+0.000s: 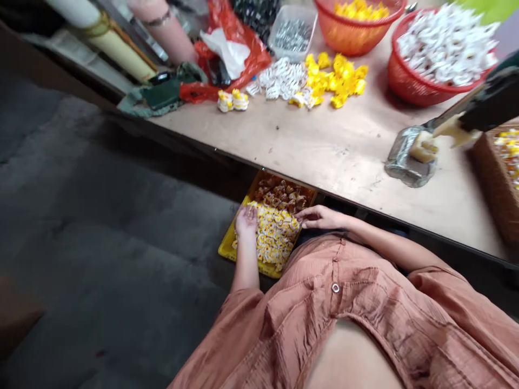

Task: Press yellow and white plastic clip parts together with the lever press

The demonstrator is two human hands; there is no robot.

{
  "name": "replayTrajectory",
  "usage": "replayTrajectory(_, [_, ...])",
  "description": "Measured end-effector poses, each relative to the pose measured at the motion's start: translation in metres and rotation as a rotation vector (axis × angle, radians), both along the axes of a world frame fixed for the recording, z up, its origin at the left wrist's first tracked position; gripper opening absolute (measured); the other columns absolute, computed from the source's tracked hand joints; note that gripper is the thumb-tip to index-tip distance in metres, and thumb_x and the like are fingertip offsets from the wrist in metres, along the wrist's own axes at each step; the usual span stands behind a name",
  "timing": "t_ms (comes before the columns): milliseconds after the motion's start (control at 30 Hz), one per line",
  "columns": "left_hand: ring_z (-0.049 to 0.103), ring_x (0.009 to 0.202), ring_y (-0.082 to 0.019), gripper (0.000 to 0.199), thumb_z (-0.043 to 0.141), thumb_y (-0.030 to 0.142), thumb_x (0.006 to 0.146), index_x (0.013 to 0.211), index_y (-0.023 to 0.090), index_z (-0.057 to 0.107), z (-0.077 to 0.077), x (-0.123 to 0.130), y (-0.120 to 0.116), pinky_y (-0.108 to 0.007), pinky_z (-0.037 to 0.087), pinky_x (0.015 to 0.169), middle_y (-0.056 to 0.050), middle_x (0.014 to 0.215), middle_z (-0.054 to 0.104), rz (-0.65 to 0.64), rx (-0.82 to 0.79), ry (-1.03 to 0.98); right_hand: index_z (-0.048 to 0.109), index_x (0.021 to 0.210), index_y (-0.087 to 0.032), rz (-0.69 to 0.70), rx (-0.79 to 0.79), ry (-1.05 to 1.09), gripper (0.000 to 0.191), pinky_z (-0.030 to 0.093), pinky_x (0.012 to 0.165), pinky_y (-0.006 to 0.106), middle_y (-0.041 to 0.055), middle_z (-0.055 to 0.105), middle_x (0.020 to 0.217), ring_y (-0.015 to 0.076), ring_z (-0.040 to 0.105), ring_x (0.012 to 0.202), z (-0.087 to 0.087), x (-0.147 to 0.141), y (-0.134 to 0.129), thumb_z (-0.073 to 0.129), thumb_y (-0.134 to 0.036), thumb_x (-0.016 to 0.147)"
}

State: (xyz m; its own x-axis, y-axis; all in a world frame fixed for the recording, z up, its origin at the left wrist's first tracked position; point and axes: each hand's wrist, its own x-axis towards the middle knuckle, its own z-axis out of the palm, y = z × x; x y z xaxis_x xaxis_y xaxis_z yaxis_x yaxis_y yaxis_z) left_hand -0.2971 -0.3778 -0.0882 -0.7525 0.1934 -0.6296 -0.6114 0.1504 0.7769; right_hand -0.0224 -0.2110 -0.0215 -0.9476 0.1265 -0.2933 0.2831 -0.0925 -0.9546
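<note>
A yellow plastic crate [227, 244] sits low, partly under the table edge. Small white-and-yellow plastic pieces [278, 232] fill its nearer part, and brownish pieces [281, 193] lie at its far end. At the crate's left side is my left hand [246, 219], its fingers curled beside the pieces; whatever they hold, if anything, is hidden. My right hand [320, 217] reaches in from the right with fingers stretched out, their tips by the crate's right edge. Whether those tips touch the pieces or the rim I cannot tell.
On the table [316, 146] stand a red basket of white pieces [433, 89], a red basket of yellow pieces [357, 38] and a clear tub of metal parts [294, 51]. Loose white [283, 79] and yellow pieces [338, 78] lie in front. A taped metal fixture [411, 156] stands right.
</note>
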Motion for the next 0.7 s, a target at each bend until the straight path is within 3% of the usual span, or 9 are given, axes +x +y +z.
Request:
replayTrajectory(133, [0.068, 0.132, -0.015, 0.036, 0.060, 0.031, 0.096, 0.132, 0.031, 0.057, 0.063, 0.019, 0.047, -0.023, 0.057, 0.100, -0.006, 0.143, 0.067, -0.006, 0.150, 0.479, 0.075, 0.138, -0.017, -0.086, -0.027, 0.108, 0.061, 0.060, 0.112, 0.040, 0.0131, 0.080, 0.132, 0.0235, 0.077, 0.120, 0.042, 0.030, 0.009, 0.083, -0.053, 0.089])
replayTrajectory(233, [0.072, 0.122, -0.018, 0.033, 0.063, 0.038, 0.097, 0.128, 0.025, 0.062, 0.111, 0.059, 0.096, -0.032, 0.059, 0.105, -0.009, 0.132, 0.071, -0.138, 0.326, 0.837, 0.074, 0.140, -0.019, -0.184, -0.003, 0.166, 0.062, 0.061, 0.110, 0.040, 0.0131, 0.080, 0.132, 0.0228, 0.078, 0.119, 0.070, 0.059, 0.013, 0.082, -0.057, 0.091])
replayTrajectory(333, [0.075, 0.108, -0.018, 0.025, 0.066, 0.041, 0.099, 0.115, 0.022, 0.069, 0.141, 0.119, 0.140, -0.033, 0.060, 0.102, -0.008, 0.114, 0.075, -0.374, 0.481, 0.912, 0.075, 0.138, -0.022, -0.293, 0.045, 0.205, 0.059, 0.061, 0.109, 0.040, 0.0119, 0.080, 0.132, 0.0225, 0.078, 0.119, 0.090, 0.097, 0.012, 0.082, -0.056, 0.091])
replayTrajectory(400, [0.076, 0.102, -0.018, 0.022, 0.066, 0.041, 0.100, 0.109, 0.022, 0.072, 0.147, 0.160, 0.159, -0.034, 0.062, 0.099, -0.007, 0.106, 0.077, -0.575, 0.535, 0.878, 0.076, 0.137, -0.023, -0.360, 0.099, 0.207, 0.055, 0.062, 0.108, 0.040, 0.0112, 0.080, 0.132, 0.0230, 0.078, 0.119, 0.099, 0.126, 0.010, 0.081, -0.054, 0.092])
replayTrajectory(500, [0.078, 0.096, -0.019, 0.020, 0.068, 0.040, 0.099, 0.106, 0.023, 0.075, 0.144, 0.203, 0.179, -0.035, 0.064, 0.097, -0.006, 0.101, 0.079, -0.822, 0.551, 0.802, 0.078, 0.134, -0.023, -0.470, 0.207, 0.183, 0.048, 0.063, 0.105, 0.038, 0.0106, 0.082, 0.128, 0.0227, 0.079, 0.118, 0.110, 0.172, 0.008, 0.076, -0.052, 0.096])
replayTrajectory(600, [0.079, 0.092, -0.019, 0.019, 0.071, 0.039, 0.096, 0.104, 0.022, 0.077, 0.137, 0.219, 0.197, -0.036, 0.066, 0.095, -0.006, 0.098, 0.080, -0.928, 0.564, 0.758, 0.077, 0.136, -0.022, -0.633, 0.373, 0.188, 0.045, 0.064, 0.100, 0.036, 0.0101, 0.083, 0.122, 0.0207, 0.080, 0.110, 0.125, 0.223, 0.017, 0.072, -0.048, 0.099])
replayTrajectory(700, [0.080, 0.091, -0.019, 0.018, 0.073, 0.036, 0.094, 0.103, 0.022, 0.078, 0.134, 0.219, 0.213, -0.035, 0.067, 0.094, -0.005, 0.097, 0.081, -0.946, 0.563, 0.734, 0.075, 0.138, -0.021, -0.945, 0.626, 0.168, 0.044, 0.065, 0.095, 0.036, 0.0101, 0.083, 0.119, 0.0199, 0.079, 0.102, 0.147, 0.282, 0.045, 0.071, -0.042, 0.099])
